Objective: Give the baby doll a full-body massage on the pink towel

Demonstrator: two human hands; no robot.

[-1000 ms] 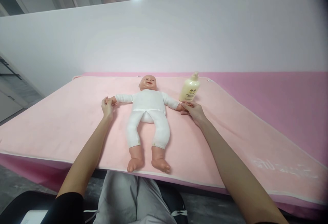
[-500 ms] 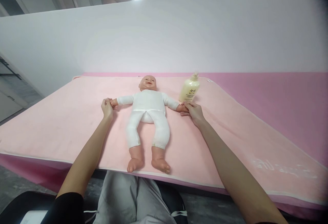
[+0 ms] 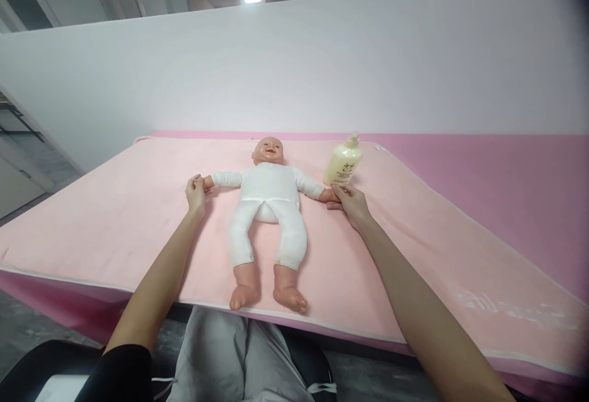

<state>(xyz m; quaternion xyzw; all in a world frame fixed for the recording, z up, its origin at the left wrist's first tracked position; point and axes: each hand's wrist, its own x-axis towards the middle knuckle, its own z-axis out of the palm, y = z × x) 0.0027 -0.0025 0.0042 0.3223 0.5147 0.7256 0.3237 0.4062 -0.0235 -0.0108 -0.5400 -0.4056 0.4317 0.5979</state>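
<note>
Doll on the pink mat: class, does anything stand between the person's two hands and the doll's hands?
Nothing visible does. The left hand is closed around one doll hand, and the right hand holds the other. The lotion bottle stands upright on the mat just beyond the right hand, not between hand and doll.

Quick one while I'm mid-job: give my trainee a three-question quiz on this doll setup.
1. True or false: the doll lies face up on the pink blanket.
2. Which hand is nearer the lotion bottle? A) left hand B) right hand
3. Fill in: each hand grips one of the doll's ____.

Key:
1. True. Its face shows and its feet point toward the near edge.
2. B. The bottle stands upright just behind the right hand.
3. Hands. Both of the doll's arms are spread out sideways.
</note>
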